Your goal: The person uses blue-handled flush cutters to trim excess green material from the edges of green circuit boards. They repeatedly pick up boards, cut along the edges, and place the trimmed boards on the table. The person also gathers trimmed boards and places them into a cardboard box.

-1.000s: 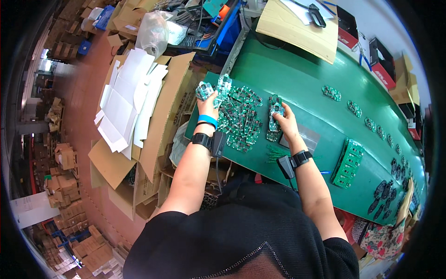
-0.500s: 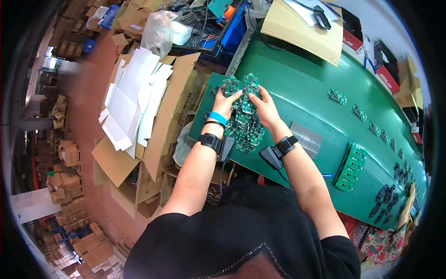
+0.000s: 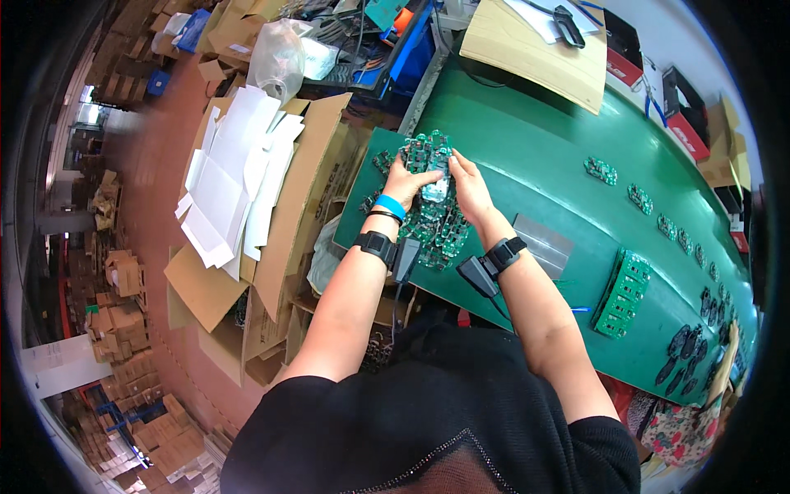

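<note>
Green circuit boards packed with small components lie in a loose pile (image 3: pixel 436 239) at the table's left end. Over its far part, my left hand (image 3: pixel 403 184) grips a circuit board (image 3: pixel 436 188), with the thumb stretched across its front. My right hand (image 3: pixel 471 193) closes on the same board's right side, its fingertips partly hidden behind it. More boards (image 3: pixel 426 146) stand close together just beyond my fingers, and I cannot tell whether they are held too.
A green table (image 3: pixel 527 148) carries a grey metal plate (image 3: pixel 543 247), a larger board panel (image 3: pixel 621 295), spaced small boards (image 3: pixel 601 170) and black parts (image 3: pixel 681 354). Another person's arm (image 3: pixel 726 362) reaches in at far right. Cardboard boxes (image 3: pixel 317 181) with white sheets (image 3: pixel 239 173) stand left.
My hands have drawn closer together around the boards. The left thumb has moved across the board, which now reflects light. At far right the other person's arm has shifted farther onto the table.
</note>
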Motion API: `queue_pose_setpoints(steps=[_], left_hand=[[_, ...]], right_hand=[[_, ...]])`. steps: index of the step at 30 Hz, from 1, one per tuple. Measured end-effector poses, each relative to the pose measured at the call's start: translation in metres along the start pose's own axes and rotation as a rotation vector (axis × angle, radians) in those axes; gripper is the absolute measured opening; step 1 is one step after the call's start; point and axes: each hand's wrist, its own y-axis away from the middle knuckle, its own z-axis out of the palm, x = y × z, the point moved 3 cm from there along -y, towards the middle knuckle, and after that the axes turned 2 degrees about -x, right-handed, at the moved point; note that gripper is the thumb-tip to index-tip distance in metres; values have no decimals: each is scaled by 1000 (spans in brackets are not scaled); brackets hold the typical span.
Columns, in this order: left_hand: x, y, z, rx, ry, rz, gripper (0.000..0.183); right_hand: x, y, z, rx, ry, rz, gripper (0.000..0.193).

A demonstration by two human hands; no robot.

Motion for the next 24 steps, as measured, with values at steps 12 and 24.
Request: queue_pose_setpoints(steps=[12, 24], left_hand=[[11, 11, -36, 188, 323, -18, 51], [17, 19, -45, 371, 478, 38, 42]], right_hand=[[-12, 16, -21, 76, 709, -11, 49], [-15, 54, -9, -66, 1081, -238, 51]])
